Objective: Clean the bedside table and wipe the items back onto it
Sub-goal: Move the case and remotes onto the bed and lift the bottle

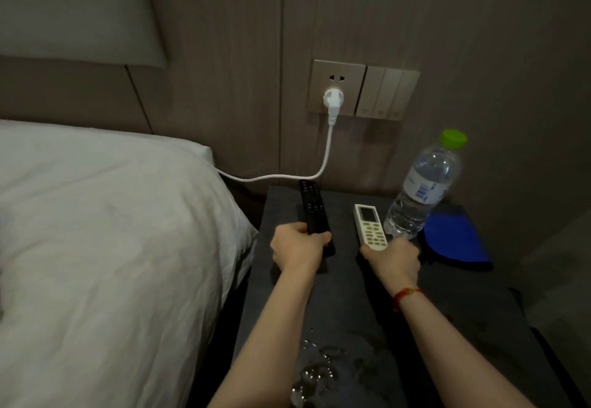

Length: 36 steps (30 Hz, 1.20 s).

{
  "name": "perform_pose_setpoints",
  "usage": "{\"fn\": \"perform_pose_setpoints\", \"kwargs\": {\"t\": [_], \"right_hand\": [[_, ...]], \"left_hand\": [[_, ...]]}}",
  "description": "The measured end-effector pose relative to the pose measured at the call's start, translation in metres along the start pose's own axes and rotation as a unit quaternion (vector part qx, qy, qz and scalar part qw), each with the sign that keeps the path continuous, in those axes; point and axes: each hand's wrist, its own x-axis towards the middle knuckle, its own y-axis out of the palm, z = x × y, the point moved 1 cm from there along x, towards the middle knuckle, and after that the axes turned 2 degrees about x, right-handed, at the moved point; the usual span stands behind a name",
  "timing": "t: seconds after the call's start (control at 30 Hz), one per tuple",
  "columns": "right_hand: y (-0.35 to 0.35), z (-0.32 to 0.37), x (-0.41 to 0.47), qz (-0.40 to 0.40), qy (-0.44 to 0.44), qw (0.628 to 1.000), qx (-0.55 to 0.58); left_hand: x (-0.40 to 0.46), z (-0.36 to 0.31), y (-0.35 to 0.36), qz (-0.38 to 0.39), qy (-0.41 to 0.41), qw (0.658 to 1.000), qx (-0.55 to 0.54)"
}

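The bedside table point(345, 295) stands right of the bed point(105, 231), against the wall. On its far part, left to right, lie a long remote point(313, 206), a shorter remote point(369, 225), an upright bottle point(422, 190) and a folded cloth point(454, 235). The left hand point(299, 247) grips the long remote's near end, the right hand point(395, 259) the shorter one's. A puddle point(319, 372) lies on the near part. Behind, a plug point(332, 100) sits in the wall socket point(337, 88), switches point(388, 92) to its right.

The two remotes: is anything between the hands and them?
No. The left hand already grips the black remote and the right hand grips the white remote by its near end. The water bottle stands just right of the white one, not in between.
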Motion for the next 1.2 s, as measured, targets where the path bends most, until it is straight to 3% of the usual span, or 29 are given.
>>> {"fn": "perform_pose_setpoints", "kwargs": {"t": [0.1,0.3,0.57,0.7,1.03,1.2], "right_hand": [[-0.006,0.019,-0.034,0.019,-0.015,0.997,0.072],[-0.009,0.114,-0.128,0.093,-0.177,0.966,0.166],[0.045,0.206,-0.226,0.229,-0.301,0.917,0.126],[0.073,0.224,-0.247,0.235,-0.323,0.913,0.090],[0.104,0.224,-0.246,0.234,-0.385,0.893,0.009],[0.092,0.219,-0.232,0.217,-0.363,0.903,0.080]], "left_hand": [[-0.006,-0.006,-0.046,-0.015,0.041,0.998,-0.040],[-0.025,-0.030,-0.169,-0.163,0.112,0.980,0.011],[-0.033,-0.033,-0.290,-0.303,0.043,0.949,0.080],[-0.026,-0.031,-0.308,-0.305,-0.001,0.947,0.097],[-0.016,-0.023,-0.306,-0.291,-0.018,0.937,0.194],[-0.016,-0.030,-0.292,-0.305,0.017,0.924,0.229]]}}
